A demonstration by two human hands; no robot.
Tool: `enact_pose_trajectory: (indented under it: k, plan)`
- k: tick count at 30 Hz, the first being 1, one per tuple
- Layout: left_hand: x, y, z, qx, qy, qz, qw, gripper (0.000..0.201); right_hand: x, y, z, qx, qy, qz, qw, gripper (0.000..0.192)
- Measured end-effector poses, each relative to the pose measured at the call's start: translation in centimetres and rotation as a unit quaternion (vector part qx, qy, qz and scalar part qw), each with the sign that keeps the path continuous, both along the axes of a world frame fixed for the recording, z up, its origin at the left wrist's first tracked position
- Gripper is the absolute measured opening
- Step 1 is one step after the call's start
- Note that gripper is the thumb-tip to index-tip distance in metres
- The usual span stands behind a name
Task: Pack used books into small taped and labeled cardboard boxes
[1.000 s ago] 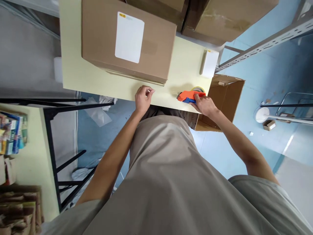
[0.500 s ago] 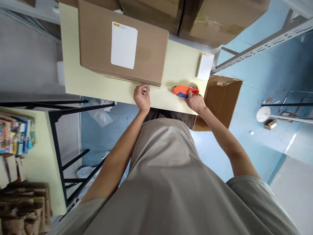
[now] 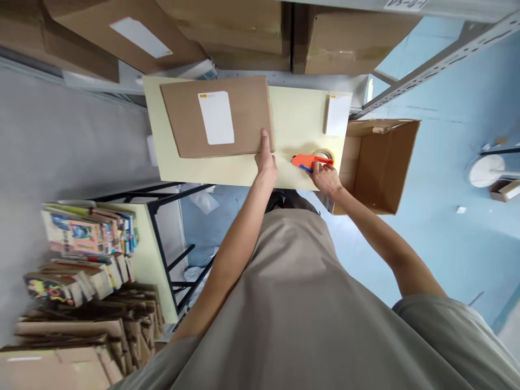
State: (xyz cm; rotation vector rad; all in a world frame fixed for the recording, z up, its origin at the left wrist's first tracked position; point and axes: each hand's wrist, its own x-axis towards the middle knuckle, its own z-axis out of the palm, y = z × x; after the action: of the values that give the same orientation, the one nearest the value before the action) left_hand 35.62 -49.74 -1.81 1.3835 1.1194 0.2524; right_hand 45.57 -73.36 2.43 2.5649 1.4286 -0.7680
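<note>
Two bare hands rest on the pale yellow table [image 3: 179, 168]: the left hand [image 3: 266, 160], thumb out, presses the near right corner of the labelled cardboard box [image 3: 244, 116]; just right of that box, the right hand [image 3: 325, 177] grips the orange tape dispenser [image 3: 311, 160]. Right of the table an open carton [image 3: 390, 157] stands on blue floor [image 3: 447, 244]; behind it, shelved boxes [image 3: 349, 49].

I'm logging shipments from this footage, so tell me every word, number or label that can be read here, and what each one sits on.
No text can be read for certain.
White label on the cardboard box: small yellow mark at its top, print too small.
White label pad on the table: yellow mark, unreadable.
Tag on the shelf rail: characters blurred.
Book covers at left: titles too small.
</note>
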Motion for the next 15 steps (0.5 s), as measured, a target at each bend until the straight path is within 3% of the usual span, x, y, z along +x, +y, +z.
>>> enact_pose_trajectory:
  k: [3,7,11,15]
  plan:
    - [-0.6,0.4,1.6,-0.114,0.019,0.132,0.985,0.039,-0.4,-0.1,-0.3,0.016,0.003,0.018,1.0,0.056]
    - [-6.9,1.2,5.3,-0.16,0.042,0.153,0.974,0.03,-2.7,1.5,-0.2,0.044,0.031,0.088,0.995,0.05]
    - [-11.7,2.5,8.3,-0.103,0.034,0.135,0.985,0.044,-5.9,4.6,0.5,0.045,0.076,0.154,0.984,0.048]
    - [-11.8,3.6,8.9,-0.039,0.004,0.129,0.991,0.074,-7.5,6.7,0.9,0.027,0.1,0.178,0.979,0.047]
